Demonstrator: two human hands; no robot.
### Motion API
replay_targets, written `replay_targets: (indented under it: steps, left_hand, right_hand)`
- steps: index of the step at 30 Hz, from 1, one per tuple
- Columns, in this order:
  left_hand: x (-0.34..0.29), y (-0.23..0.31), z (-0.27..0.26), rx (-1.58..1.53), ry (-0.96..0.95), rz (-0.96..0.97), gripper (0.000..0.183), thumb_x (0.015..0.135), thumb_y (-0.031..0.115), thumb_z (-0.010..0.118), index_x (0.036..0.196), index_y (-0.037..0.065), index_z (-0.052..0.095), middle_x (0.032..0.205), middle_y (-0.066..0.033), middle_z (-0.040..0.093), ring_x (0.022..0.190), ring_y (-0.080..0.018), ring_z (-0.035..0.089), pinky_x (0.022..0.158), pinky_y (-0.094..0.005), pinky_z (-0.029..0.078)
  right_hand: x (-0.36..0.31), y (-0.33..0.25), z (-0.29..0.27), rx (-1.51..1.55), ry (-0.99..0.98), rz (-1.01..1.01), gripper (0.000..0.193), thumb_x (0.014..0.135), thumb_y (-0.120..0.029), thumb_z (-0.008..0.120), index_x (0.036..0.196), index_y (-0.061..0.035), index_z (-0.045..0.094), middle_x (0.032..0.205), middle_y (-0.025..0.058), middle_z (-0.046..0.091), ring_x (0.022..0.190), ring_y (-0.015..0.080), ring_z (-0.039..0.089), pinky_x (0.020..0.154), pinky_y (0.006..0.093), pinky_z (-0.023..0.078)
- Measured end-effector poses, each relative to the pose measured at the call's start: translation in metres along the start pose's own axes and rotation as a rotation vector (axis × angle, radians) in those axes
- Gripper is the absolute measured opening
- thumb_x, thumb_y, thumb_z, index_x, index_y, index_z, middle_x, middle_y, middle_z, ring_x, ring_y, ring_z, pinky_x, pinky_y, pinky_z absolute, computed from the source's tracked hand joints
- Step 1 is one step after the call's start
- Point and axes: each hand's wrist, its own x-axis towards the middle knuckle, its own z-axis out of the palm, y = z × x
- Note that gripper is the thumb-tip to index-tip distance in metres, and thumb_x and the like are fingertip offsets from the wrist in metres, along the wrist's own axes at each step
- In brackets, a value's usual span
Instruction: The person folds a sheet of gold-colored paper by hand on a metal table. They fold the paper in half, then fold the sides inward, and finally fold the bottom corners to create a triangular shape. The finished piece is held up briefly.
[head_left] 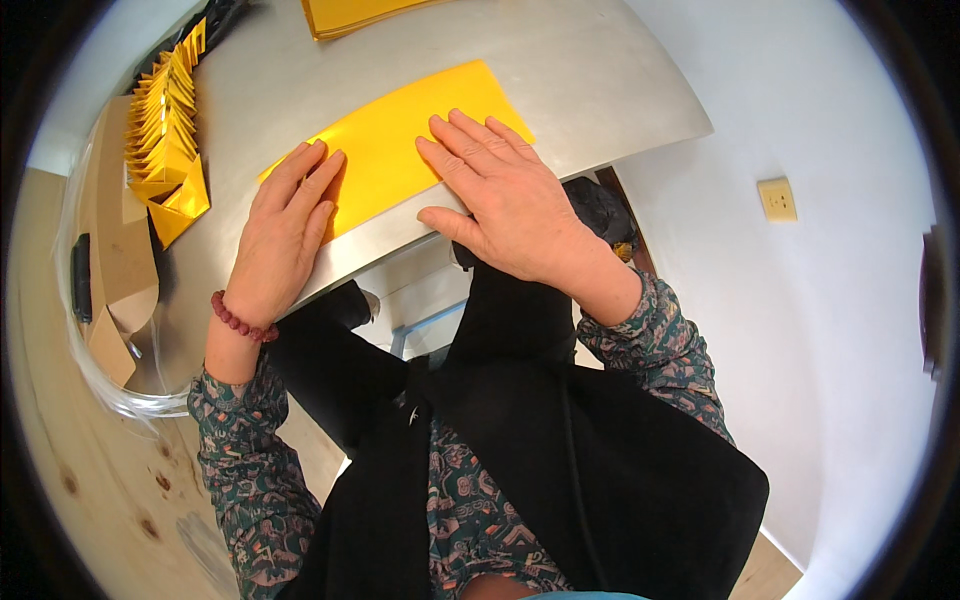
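Observation:
A long golden-yellow sheet of paper [400, 135] lies at a slant along the near edge of the metal table. My left hand [277, 225], with a dark red bead bracelet at the wrist, rests on the sheet's left end, its fingers stretched out. On the right part of the sheet lies my right hand [505, 195], flat, with the thumb apart from the fingers. Neither hand grips anything. Whether the sheet is one layer or folded, I cannot tell.
A row of folded golden paper pieces [165, 130] stands at the table's left. Beside it is an opened cardboard box [125, 250] with clear plastic. More yellow sheets [355, 12] lie at the far edge. A white wall with a socket [776, 200] is on the right.

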Motion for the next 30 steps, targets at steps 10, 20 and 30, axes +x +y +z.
replay_targets:
  steps: [10,20,30]
  left_hand:
    - [-0.005,-0.033,-0.008,-0.033,-0.054,0.065,0.044,0.102,0.015,0.065,0.145,0.008,0.061,0.155,-0.0143,0.055,0.145,-0.0334,0.05,0.122,-0.0412,0.04]
    - [-0.031,-0.038,-0.003,0.037,0.001,0.076,0.046,0.098,0.015,0.067,0.143,0.007,0.062,0.154,-0.014,0.056,0.143,-0.0344,0.051,0.12,-0.0442,0.041]
    - [-0.034,-0.026,-0.003,0.057,-0.039,0.078,0.041,0.098,0.018,0.069,0.138,0.008,0.063,0.156,-0.0124,0.054,0.145,-0.0323,0.049,0.121,-0.0441,0.038]
  right_hand:
    - [0.002,0.007,0.008,0.01,0.009,-0.014,0.061,0.103,-0.042,0.062,0.148,-0.0012,0.057,0.155,0.0204,0.055,0.149,0.0371,0.045,0.125,0.0507,0.032]
    - [0.042,-0.049,0.022,0.04,-0.1,-0.129,0.066,0.106,-0.049,0.054,0.152,-0.0015,0.052,0.159,0.0174,0.052,0.154,0.0355,0.04,0.128,0.0574,0.022]
    - [0.048,-0.017,0.038,0.018,-0.124,-0.04,0.065,0.108,-0.05,0.048,0.154,-0.0044,0.051,0.159,0.0131,0.053,0.153,0.0265,0.042,0.129,0.0541,0.023]
